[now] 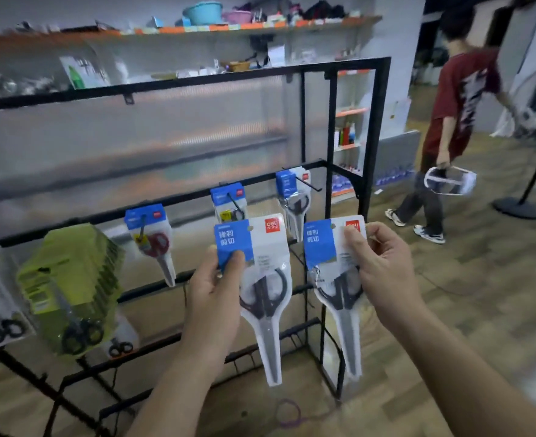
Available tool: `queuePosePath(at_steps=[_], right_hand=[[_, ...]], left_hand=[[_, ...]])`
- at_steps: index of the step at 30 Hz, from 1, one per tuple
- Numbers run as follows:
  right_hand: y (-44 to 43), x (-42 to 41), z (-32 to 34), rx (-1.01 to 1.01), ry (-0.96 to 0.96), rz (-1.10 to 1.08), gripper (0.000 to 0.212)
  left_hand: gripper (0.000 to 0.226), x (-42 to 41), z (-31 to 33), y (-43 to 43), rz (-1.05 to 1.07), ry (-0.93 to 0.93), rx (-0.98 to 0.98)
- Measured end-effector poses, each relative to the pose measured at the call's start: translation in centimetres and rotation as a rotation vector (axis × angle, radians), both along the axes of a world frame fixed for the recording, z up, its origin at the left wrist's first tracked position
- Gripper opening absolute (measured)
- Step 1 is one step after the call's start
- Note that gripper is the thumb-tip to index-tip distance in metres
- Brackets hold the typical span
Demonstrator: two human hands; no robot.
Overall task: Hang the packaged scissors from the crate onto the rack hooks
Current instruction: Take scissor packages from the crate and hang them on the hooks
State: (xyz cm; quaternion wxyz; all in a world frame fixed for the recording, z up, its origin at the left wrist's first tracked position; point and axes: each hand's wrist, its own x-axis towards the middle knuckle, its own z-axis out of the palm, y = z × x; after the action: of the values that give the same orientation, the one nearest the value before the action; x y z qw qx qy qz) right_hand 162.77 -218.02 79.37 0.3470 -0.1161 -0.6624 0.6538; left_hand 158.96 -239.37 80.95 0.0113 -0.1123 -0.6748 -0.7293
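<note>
Seen from the head camera, the left hand (216, 279) pinches a clear plastic pack of black-handled scissors with a blue card header (260, 298). Its thumb lies on the blue card and its fingers (211, 252) are curled behind. The pack points blades down, in front of the black metal display rack (377, 121) and free of any hook.

At 3 o'clock from it, close but apart, the right hand (380, 266) grips a second matching blue-headed scissors pack (336, 279). Its fingers (355, 241) are closed on the top right corner, and this pack leans slightly.

On the rack's middle rail three packs already hang:
- a red-handled scissors pack (153, 238) at 10 o'clock from the left hand
- a yellow-tagged pack (228, 203) at 12 o'clock, partly hidden by the held one
- a dark-handled pack (295, 203) on a black wire hook (310, 181) at 1 o'clock

A thick stack of lime-green scissors packs (71, 279) hangs at 9 o'clock.

At 2 o'clock from the rack, a person in a dark red T-shirt (462, 102) stands on the wood-patterned floor (481, 294) with a white basket (449, 181) in one hand.
</note>
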Motion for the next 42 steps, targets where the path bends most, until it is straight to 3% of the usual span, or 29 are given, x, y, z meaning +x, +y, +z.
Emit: queuePosePath(at_steps=[4,19,32,42], right_hand=[[3.9,-3.1,-0.5,-0.01,-0.01,0.002,0.019],[16.1,-20.4,-3.8,-0.06,-0.167,0.25,0.02],[16.4,-21.9,-5.3,-0.054,-0.086,0.362,0.024],[17.0,-27.2,-6.9,0.064,-0.111,0.399,0.02]], left_hand=[[0.017,-2.4,-0.1,3.7,-0.034,-0.013,0.046],[0.017,-12.7,-3.0,18.6,0.186,-0.119,0.103],[0.019,-14.3,-4.4,20.9,0.338,-0.118,0.134],[0.019,-15.2,-5.9,21.5,0.305,-0.152,0.088]])
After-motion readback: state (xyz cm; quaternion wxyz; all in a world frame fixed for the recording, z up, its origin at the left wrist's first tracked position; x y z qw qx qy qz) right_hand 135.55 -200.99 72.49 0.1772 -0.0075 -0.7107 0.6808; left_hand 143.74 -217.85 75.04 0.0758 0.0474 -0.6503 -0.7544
